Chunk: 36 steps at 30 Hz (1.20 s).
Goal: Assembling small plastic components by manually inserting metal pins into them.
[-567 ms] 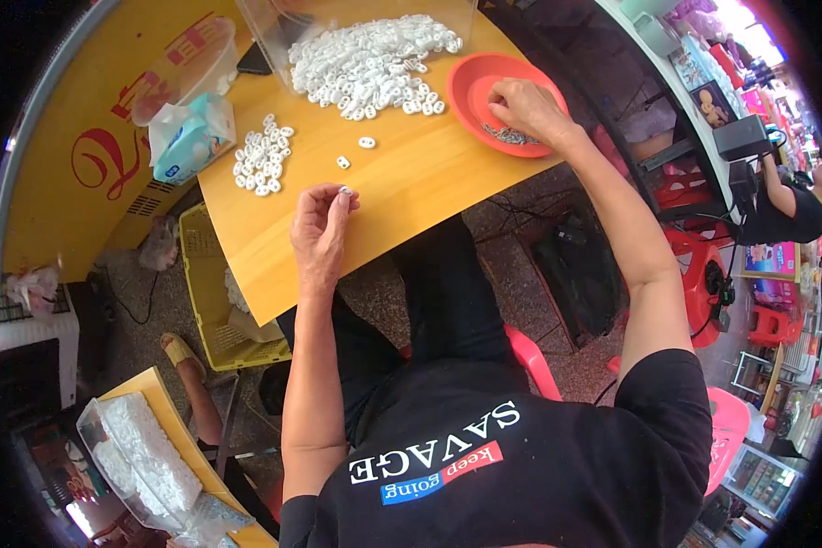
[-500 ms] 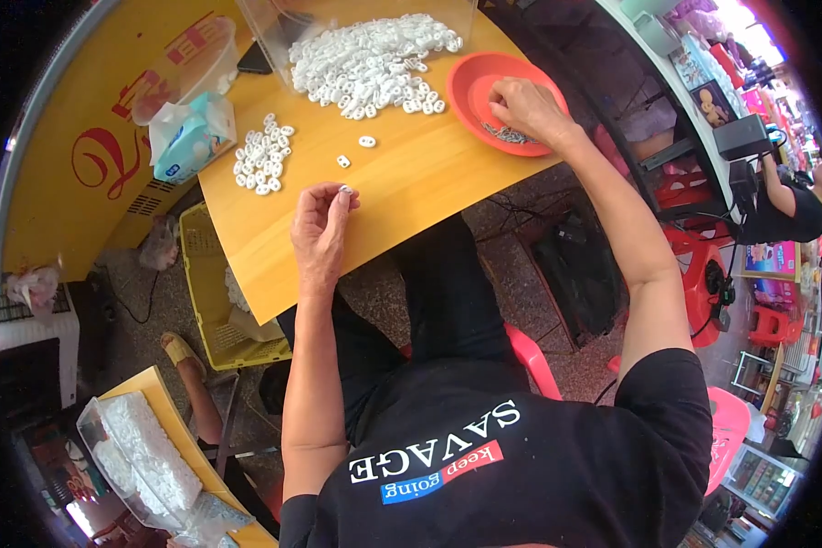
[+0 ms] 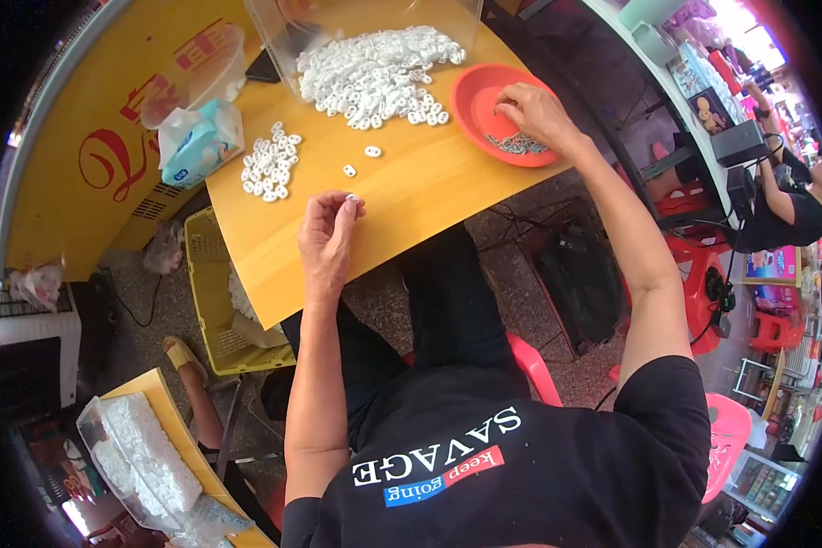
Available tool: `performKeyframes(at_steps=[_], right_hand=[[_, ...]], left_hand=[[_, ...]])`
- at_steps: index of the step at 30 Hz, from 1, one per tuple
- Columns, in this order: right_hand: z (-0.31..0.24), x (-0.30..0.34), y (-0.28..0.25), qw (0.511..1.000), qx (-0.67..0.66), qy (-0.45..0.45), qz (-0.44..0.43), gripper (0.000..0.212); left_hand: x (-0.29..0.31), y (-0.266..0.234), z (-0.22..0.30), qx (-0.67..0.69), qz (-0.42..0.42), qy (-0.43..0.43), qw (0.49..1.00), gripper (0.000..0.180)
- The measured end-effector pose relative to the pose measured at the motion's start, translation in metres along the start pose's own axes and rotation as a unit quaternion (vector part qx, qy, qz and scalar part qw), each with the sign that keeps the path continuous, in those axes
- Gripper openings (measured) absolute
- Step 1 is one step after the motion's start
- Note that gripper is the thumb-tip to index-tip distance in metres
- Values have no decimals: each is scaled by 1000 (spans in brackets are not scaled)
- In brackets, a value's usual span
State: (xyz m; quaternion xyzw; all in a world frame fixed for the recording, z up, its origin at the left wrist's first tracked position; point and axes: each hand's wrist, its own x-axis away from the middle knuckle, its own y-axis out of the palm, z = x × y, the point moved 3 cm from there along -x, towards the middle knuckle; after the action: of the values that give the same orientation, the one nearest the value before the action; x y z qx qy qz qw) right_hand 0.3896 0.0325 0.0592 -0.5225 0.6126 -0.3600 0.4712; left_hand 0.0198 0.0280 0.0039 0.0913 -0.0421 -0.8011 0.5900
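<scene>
Between the thumb and fingers of my left hand, a small white oval piece is pinched near the table's front edge. My right hand is over a round red plastic bowl, its fingers bent together. Whatever lies between those fingertips is too small to make out. Thin silvery metal pieces lie in the near part of the bowl. Two loose white two-holed pieces, one oval and one beside it, rest on the table beyond my left hand.
A large heap of white two-holed pieces spills from a clear bin at the back. Left of it lie a smaller group and a tissue pack. A yellow crate stands below the wooden table. Another person is far right.
The view has shifted slightly, moving the table down and right in it. My right hand has drawn a little to the right over the bowl. The left hand keeps its pinch on the white piece.
</scene>
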Motion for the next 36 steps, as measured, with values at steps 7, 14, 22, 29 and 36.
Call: performKeyframes(at_steps=[7,14,22,29,36], right_hand=[[-7,-2,4,999,7,-47,-13,15],[-11,-5,8,998,39,-54,10,16],[-6,-8,-9,980,-180,59,66,21],[6,-5,-6,945,-299,126,22,19],[11,-2,0,928,-341,149,3,20]], left_hand=[[1,1,1,4,3,-8,1000,11],[1,1,0,-7,1,0,1000,11],[2,0,3,-19,-1,-5,1000,11],[1,0,2,-24,-1,0,1000,11],[0,1,2,-17,1,2,1000,13]])
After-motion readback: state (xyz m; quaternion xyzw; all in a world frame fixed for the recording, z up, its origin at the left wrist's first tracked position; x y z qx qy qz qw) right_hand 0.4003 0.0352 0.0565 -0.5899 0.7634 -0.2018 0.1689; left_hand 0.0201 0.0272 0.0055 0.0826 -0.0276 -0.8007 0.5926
